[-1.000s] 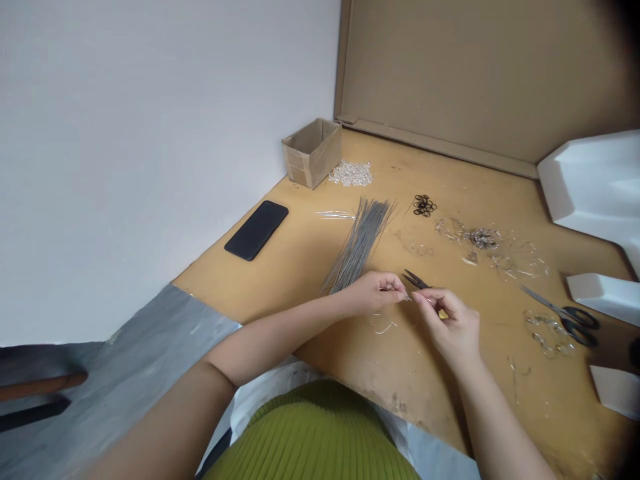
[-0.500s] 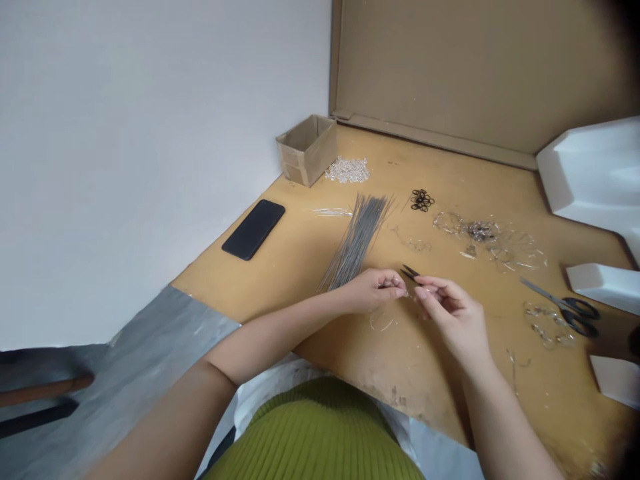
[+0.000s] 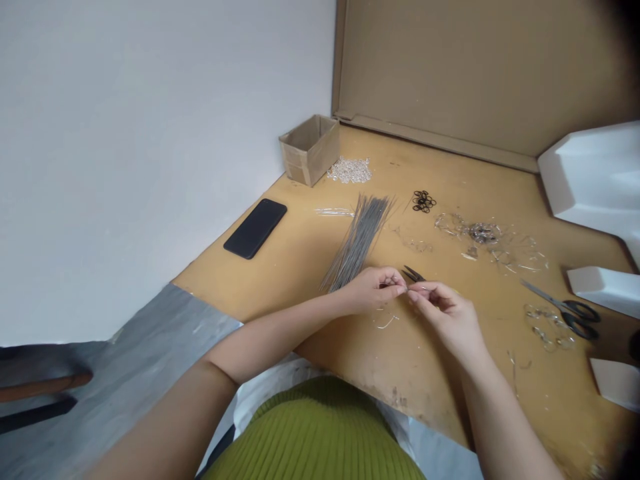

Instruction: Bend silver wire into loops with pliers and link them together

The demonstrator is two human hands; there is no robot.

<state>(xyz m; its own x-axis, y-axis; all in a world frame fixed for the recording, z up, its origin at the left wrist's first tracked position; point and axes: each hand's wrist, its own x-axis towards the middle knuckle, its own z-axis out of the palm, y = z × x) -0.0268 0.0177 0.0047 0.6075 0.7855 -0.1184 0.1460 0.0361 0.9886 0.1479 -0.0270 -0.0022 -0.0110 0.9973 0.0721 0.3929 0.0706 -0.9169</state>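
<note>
My left hand (image 3: 383,289) is closed in a pinch, its fingertips meeting those of my right hand (image 3: 445,313). Between them is a thin, shiny piece of wire (image 3: 407,289), mostly covered by the fingers. My right hand pinches the same small piece from the other side. Just behind the right fingers lies a dark pointed tool (image 3: 412,273), its lower part hidden by the hand. A bundle of thin grey wires (image 3: 364,233) lies just beyond my left wrist. Under the hands rests a loose curved bit of wire (image 3: 387,323).
On the table (image 3: 295,287) are a black phone (image 3: 255,228), a cardboard box (image 3: 310,150), clear beads (image 3: 351,169), black rings (image 3: 424,201), tangled wire pieces (image 3: 484,233), scissors (image 3: 575,313) and a beaded ring (image 3: 549,328). White foam pieces (image 3: 595,173) stand at the right edge.
My right hand has moved slightly left, so its fingertips now meet my left hand's. The dark pointed tool shows more behind the fingers.
</note>
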